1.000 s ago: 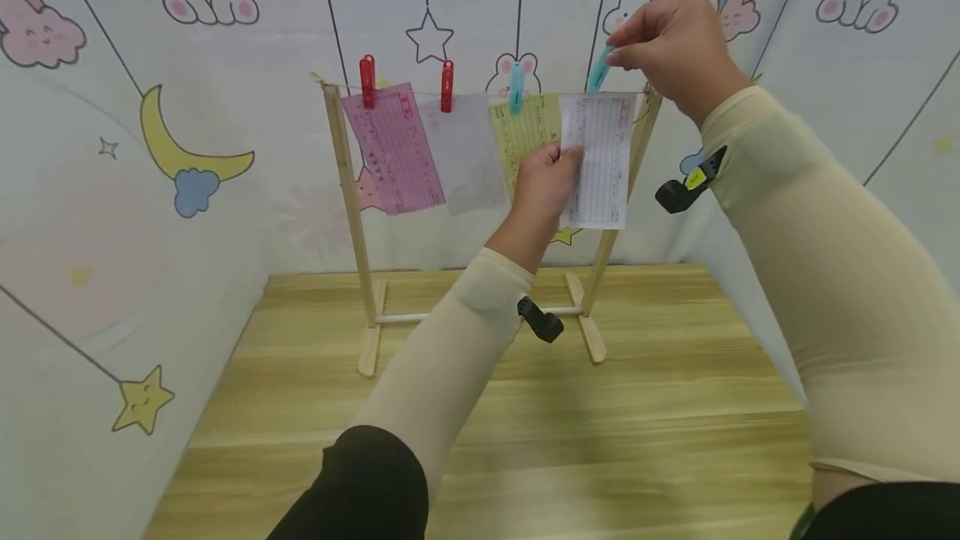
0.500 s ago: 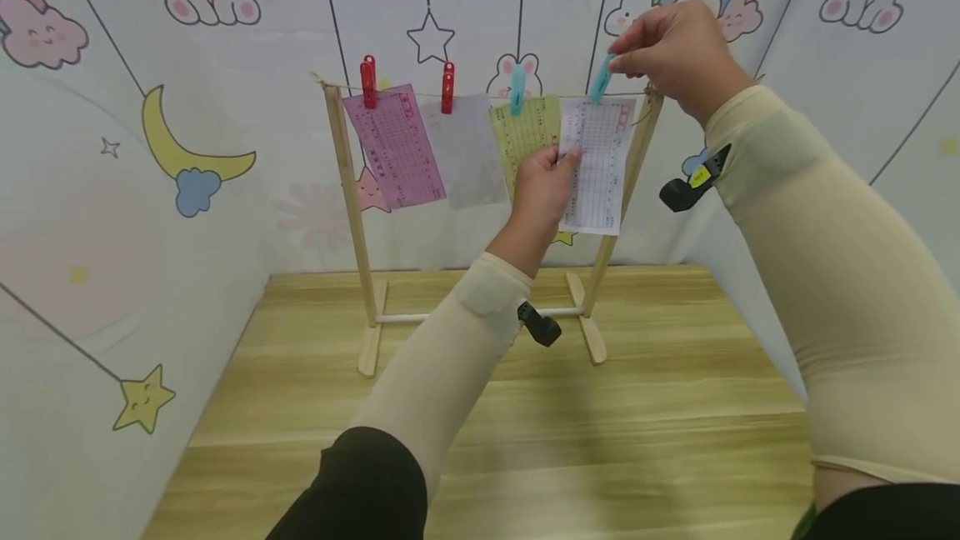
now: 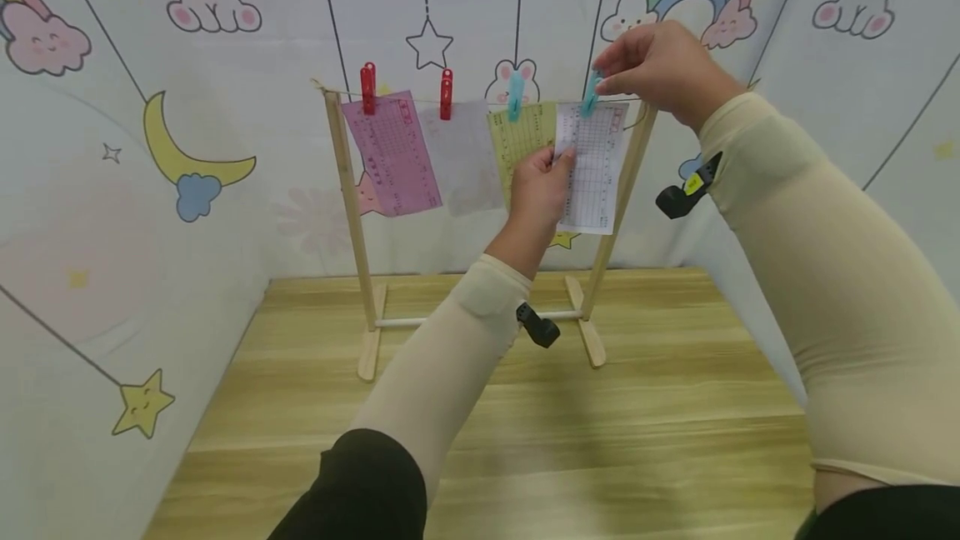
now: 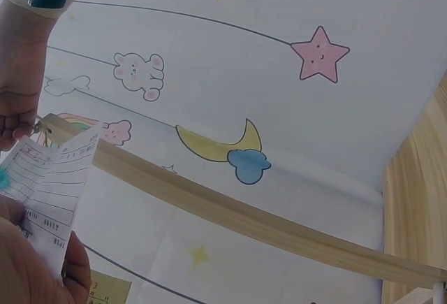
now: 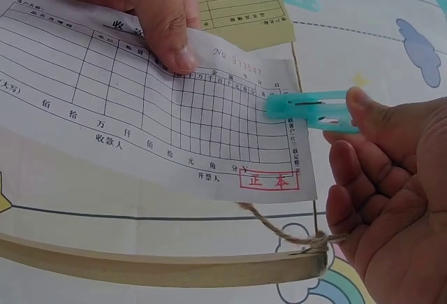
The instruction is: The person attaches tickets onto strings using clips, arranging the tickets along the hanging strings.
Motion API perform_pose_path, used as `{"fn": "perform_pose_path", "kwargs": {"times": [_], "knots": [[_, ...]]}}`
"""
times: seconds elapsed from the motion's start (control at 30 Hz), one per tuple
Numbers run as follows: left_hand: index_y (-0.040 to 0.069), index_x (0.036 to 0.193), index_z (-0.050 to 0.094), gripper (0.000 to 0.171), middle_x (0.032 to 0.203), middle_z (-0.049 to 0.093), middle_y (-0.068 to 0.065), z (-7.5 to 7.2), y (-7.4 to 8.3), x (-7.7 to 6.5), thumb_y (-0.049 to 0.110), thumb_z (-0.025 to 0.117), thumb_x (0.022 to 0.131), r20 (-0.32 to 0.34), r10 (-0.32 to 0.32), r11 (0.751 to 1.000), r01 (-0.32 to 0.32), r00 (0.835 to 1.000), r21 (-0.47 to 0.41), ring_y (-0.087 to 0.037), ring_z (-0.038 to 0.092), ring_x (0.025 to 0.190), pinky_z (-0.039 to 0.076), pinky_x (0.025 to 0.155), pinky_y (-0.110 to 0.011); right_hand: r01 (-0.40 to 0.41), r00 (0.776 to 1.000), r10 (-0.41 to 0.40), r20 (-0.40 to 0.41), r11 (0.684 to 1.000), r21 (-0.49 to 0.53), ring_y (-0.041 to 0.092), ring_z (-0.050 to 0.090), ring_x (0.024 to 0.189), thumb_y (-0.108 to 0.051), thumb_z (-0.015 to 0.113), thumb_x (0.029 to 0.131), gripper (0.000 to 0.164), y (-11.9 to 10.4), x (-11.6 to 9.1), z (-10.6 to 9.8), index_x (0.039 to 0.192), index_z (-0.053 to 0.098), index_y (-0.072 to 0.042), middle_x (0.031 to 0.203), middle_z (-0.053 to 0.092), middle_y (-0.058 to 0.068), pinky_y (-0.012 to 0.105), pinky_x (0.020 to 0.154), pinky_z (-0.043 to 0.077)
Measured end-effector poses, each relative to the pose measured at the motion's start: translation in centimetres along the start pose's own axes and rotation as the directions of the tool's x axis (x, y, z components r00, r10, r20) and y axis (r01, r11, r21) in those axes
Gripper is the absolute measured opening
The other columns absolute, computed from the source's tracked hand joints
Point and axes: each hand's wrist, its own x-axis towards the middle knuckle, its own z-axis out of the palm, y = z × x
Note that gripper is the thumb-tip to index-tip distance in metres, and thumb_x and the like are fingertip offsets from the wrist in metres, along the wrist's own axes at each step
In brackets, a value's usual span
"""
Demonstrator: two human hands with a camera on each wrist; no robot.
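Note:
A white receipt slip (image 3: 595, 182) with printed lines hangs at the right end of the string on the wooden frame. My left hand (image 3: 538, 194) pinches its left edge, the thumb lying on the printed face in the right wrist view. With thumb and fingers, my right hand (image 3: 663, 73) pinches a light blue clothespin (image 5: 311, 110). The clothespin's tip overlaps the slip's top edge at the string. Beside the slip hangs a yellow receipt slip (image 3: 521, 133), held by another blue clothespin (image 3: 515, 97) and partly hidden by my left hand.
A pink slip (image 3: 397, 157) and a whitish slip (image 3: 465, 161) hang farther left under red clothespins (image 3: 368, 90). The wooden frame (image 3: 348, 215) stands on a wood-grain table (image 3: 480, 457), close to a cartoon-print backdrop (image 3: 247, 90).
My right hand has moved down and slightly left, carrying the clothespin farther over the slip's top edge. My left hand keeps its pinch on the slip, which has shifted slightly left.

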Motion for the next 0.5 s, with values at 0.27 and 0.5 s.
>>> {"fn": "perform_pose_path", "kwargs": {"times": [0.27, 0.5], "knots": [[0.015, 0.104, 0.076, 0.018, 0.093, 0.074, 0.008, -0.7, 0.1, 0.1, 0.029, 0.064, 0.105, -0.019, 0.001, 0.999, 0.000, 1.000, 0.033, -0.010, 0.073, 0.081, 0.061, 0.070, -0.028, 0.013, 0.998, -0.012, 0.055, 1.000, -0.018, 0.026, 0.057, 0.117, -0.040, 0.072, 0.098, 0.058, -0.2, 0.1, 0.0, 0.149, 0.055, -0.019, 0.139, 0.063, 0.006, 0.047, 0.110, 0.047], [0.012, 0.109, 0.076, 0.021, 0.093, 0.073, 0.005, -1.0, -1.1, 0.2, 0.029, 0.066, 0.104, -0.030, 0.080, 0.990, -0.075, 0.996, 0.122, -0.010, 0.070, 0.082, 0.059, 0.071, -0.024, 0.066, 0.996, -0.074, -0.046, 0.986, -0.153, 0.028, 0.033, 0.152, -0.045, 0.066, 0.099, 0.071, 0.4, -1.4, 0.4, 0.161, 0.039, -0.023, 0.166, 0.036, 0.003, 0.053, 0.121, 0.030]]}}
